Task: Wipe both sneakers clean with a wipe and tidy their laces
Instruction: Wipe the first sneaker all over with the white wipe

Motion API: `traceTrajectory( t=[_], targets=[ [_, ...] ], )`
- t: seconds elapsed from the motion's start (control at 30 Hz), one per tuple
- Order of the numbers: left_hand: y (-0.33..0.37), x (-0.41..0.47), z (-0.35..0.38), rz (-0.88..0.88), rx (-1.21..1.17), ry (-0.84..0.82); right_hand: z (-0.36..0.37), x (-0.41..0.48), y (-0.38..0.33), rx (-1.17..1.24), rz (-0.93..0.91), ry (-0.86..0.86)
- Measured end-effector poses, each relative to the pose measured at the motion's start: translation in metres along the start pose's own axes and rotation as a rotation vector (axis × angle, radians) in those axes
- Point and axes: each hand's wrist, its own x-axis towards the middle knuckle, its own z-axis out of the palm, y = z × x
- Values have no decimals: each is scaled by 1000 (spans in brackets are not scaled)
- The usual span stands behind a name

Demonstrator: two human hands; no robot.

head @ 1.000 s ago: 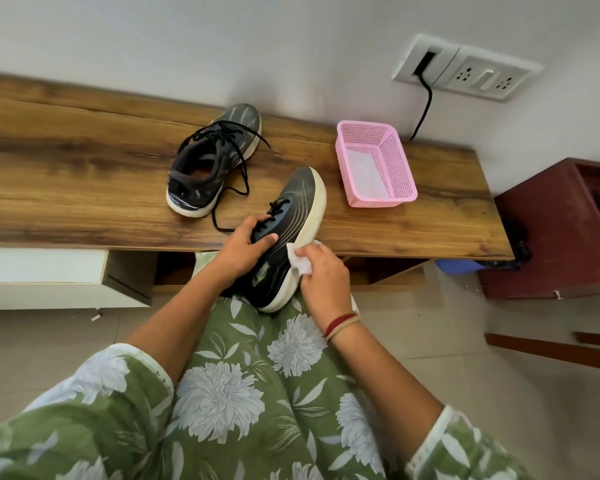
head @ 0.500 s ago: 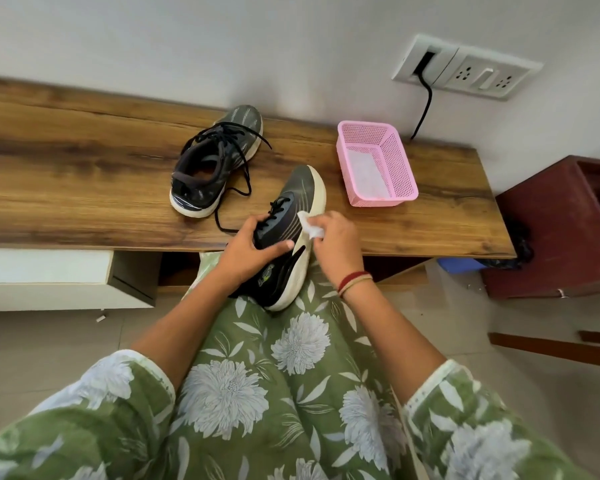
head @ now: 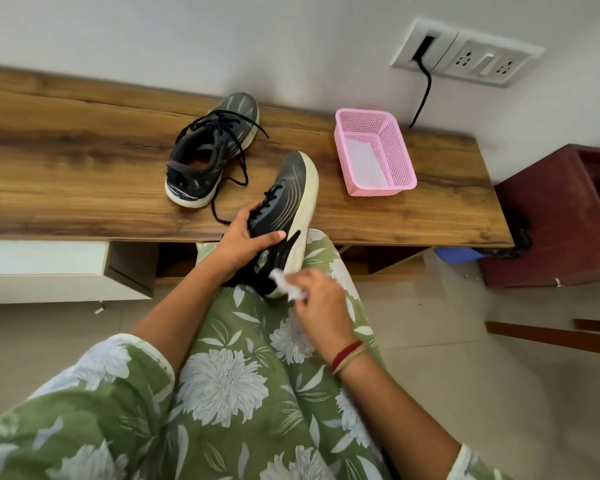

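A long wooden table (head: pixel 84 168) runs along a white wall and carries the working items. Below it in the view, the person's lap, covered by a green floral garment (head: pixel 222 393), fills the foreground. A dark red cabinet (head: pixel 551 220) stands at the table's right end.

Held sneaker (head: pixel 293 188): dark upper, pale sole. Its heel rests on the lap and its toe points toward the wall, reaching over the table's front edge. The pale sole edge faces right.

Second sneaker (head: pixel 205 157): it stands on its sole on the table, to the left of the held sneaker and nearer the wall, apart from it, with the toe toward the wall. Its black laces (head: pixel 243 157) lie loose, and one end trails across the wood toward the front edge.

Pink mesh basket (head: pixel 397 147): it sits on the table to the right of the held sneaker, near the wall. Something pale lies flat on its floor, but what it is cannot be told. Above it, a black cable (head: pixel 425 95) hangs from a wall socket plate (head: pixel 478 57).

Left hand (head: pixel 243 244): its grip is wrapped over the held sneaker's upper at the lacing, with the thumb laid along the right side.

Right hand (head: pixel 321 306), blurred: its grip pinches the wipe (head: pixel 288 285), a crumpled white piece, against the sole edge at the heel of the held sneaker. Red and gold bands (head: pixel 347 355) circle this wrist.
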Motion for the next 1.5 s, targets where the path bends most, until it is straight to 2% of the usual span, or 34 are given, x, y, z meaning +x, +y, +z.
traceTrajectory(
  t=[0.07, 0.2, 0.37, 0.53, 0.73, 0.83, 0.97, 1.07, 1.17, 1.33, 1.5],
  targets=[
    [-1, -1, 1, 6, -5, 9, -5, 19, 5, 46, 51, 152],
    [0, -4, 4, -2, 17, -9, 7, 13, 1, -103, -37, 47],
    [3, -2, 0, -33, -17, 8, 11, -19, -1, -102, -132, -64],
    [5, -2, 0, -64, -60, 37, 12, -4, -1, -70, -75, 166],
    [6, -4, -2, -109, -118, 45, 26, -13, -5, -300, -293, 117],
    [9, -6, -1, -126, -175, 72, 28, -15, -5, -363, -340, 106],
    [7, -6, -3, -211, -342, 134, 29, -15, 3, -309, -369, 136],
    [6, -6, -2, -231, -377, 138, 9, -23, 2, -151, -454, 234],
    [10, -9, -2, -246, -423, 119, -2, -10, -6, -145, -435, 329],
    [17, -15, 3, -305, -450, 137, 14, -5, 9, -339, -488, 240],
    [35, -13, 7, -439, -647, 109, 19, -9, 24, -381, -377, 178]
  ],
)
